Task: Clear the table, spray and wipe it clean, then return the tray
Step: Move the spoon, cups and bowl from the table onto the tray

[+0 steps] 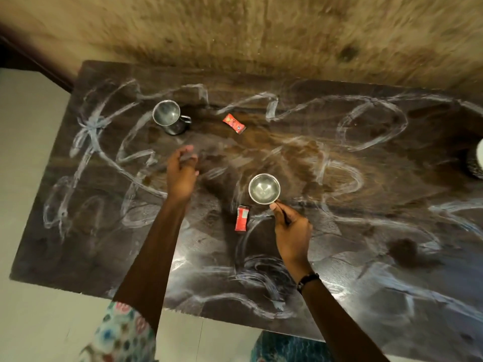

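Over the table (pixel 78 231), right hand (pixel 291 228) pinches cup (pixel 264 188); left hand (pixel 181 173) reaches, fingers loose.

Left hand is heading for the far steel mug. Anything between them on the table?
Nothing visible. The left hand hovers open just short of the far mug, with only smeared tabletop between. The red sachet lies to the mug's right, off that path.

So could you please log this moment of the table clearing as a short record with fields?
table: dark top, white smears and brown powder across it
cups: two steel mugs, far mug, near mug
packets: two red sachets, far sachet, near sachet
left hand: reaching over the table, holds nothing
right hand: pinches the near mug's handle
right edge: partly cropped white object
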Motion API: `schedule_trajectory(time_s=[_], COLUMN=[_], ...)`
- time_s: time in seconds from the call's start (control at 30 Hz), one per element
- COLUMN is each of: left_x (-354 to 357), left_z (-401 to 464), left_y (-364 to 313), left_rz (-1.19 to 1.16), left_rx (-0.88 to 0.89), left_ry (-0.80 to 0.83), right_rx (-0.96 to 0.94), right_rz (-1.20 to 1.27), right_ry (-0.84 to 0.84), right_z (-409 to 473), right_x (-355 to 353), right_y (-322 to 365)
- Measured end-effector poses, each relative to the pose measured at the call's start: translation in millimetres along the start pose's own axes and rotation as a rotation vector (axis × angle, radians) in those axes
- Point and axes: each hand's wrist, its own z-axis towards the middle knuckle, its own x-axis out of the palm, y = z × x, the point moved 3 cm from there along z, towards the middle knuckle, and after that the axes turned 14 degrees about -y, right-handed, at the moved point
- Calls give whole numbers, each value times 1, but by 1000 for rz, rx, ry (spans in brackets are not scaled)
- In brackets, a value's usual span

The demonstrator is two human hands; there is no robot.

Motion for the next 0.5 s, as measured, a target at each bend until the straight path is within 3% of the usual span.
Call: schedule_trajectory(time_s=[0.5], left_x=[53], left_z=[55], left_y=[-31], left_rz=[-135], left_rx=[-219], left_ry=[123], right_rx=[96], right_rz=[9], right_ry=[41], right_z=[-5], right_x=[6], right_y=[-4])
